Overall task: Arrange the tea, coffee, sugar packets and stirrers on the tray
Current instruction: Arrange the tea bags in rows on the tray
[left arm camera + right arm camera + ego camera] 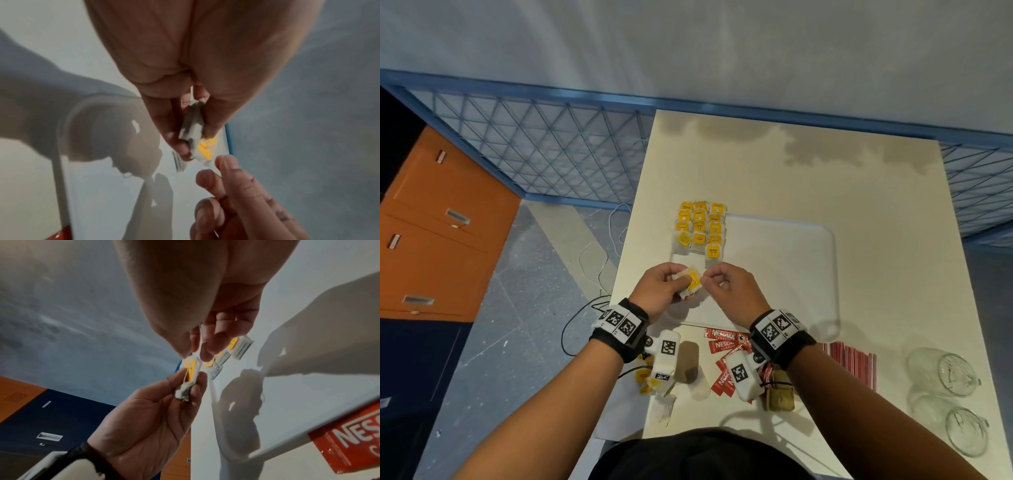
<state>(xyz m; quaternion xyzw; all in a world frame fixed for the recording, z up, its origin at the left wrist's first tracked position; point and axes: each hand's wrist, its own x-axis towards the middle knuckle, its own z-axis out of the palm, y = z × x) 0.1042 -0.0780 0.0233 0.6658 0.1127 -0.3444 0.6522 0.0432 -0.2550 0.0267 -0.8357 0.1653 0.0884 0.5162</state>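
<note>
My left hand (681, 284) grips a small bundle of tea bags (692, 281) with yellow tags, held above the near left corner of the white tray (784, 274). The thumb and forefinger of my right hand (705, 279) pinch the edge of the top bag's tag. In the right wrist view that pinch sits at the top of the tea bag bundle (190, 369). In the left wrist view the tea bag bundle (193, 126) lies between thumb and fingers. Several tea bags (700, 228) lie in neat rows on the tray's far left.
Red Nescafe sachets (724, 344), brown sugar packets (779, 399) and red stirrers (854, 363) lie on the table in front of the tray. Loose tea bags (650, 380) sit by the left edge. Two glass jars (955, 375) stand at the right.
</note>
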